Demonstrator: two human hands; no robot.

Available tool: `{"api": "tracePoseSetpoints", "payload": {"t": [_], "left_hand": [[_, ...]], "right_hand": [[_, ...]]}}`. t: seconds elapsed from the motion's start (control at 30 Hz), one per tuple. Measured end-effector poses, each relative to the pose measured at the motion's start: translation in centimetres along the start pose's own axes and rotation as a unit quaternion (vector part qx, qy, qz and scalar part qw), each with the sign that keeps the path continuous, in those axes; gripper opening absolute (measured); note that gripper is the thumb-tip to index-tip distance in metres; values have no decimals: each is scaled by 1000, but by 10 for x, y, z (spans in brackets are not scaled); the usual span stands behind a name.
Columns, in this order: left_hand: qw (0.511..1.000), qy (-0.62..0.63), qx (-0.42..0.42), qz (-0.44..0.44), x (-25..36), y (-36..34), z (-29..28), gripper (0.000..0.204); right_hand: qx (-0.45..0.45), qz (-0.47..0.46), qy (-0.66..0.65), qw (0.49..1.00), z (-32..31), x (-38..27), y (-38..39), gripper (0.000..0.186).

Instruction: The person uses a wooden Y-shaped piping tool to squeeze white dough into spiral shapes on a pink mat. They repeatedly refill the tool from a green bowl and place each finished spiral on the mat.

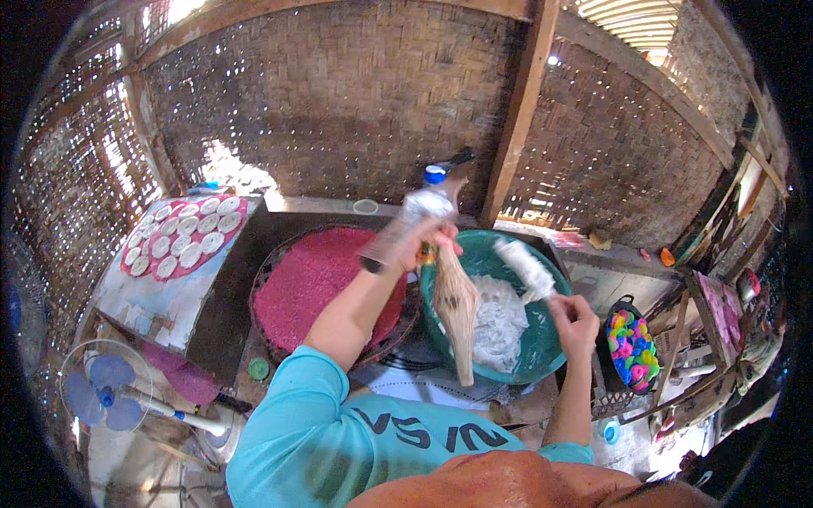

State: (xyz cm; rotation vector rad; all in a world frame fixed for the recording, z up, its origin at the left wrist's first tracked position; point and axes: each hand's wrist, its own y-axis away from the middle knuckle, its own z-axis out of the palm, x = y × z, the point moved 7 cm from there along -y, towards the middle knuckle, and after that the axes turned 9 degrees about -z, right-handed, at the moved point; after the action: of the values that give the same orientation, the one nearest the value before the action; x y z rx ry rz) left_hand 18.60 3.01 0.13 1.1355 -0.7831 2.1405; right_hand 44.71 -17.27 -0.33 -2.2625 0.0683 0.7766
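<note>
My left hand (436,243) is closed around a pale wooden tool (458,309), thick in the middle and narrow at its lower end. This tool slants down over the left rim of a green tub (549,366). White, sticky-looking paste (498,326) lies in the tub. Above its right side my right hand (577,323) grips a short stick thickly coated with white paste (527,269); the stick is blurred and mostly covered. Beyond my left hand stands a blurred clear bottle with a blue cap (434,173).
Left of the tub is a round tray with a pink-red surface (318,296). White discs (186,227) lie on a pink sheet atop a board at far left. A fan (106,394) stands lower left. To the right sits a black basket of bright coloured pieces (631,349). Woven walls enclose the area.
</note>
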Motion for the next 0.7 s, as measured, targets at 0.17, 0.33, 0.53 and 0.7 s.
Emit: {"api": "tracePoseSetpoints", "payload": {"t": [0.17,0.33,0.53,0.7], "left_hand": [[965,141,-153,163,53,38,-1,25],[890,204,-345,218,72,64,25,23],[978,141,-43,145,105,118,13,23],[957,-288,24,5,61,191,-33,55]], "right_hand": [[-35,-185,205,960,46,-9,20,42],[-399,151,-779,460,152,-193,76,117],[-413,254,-827,283,158,-241,84,121],[-181,193,-753,602,162,-196,47,76]]}}
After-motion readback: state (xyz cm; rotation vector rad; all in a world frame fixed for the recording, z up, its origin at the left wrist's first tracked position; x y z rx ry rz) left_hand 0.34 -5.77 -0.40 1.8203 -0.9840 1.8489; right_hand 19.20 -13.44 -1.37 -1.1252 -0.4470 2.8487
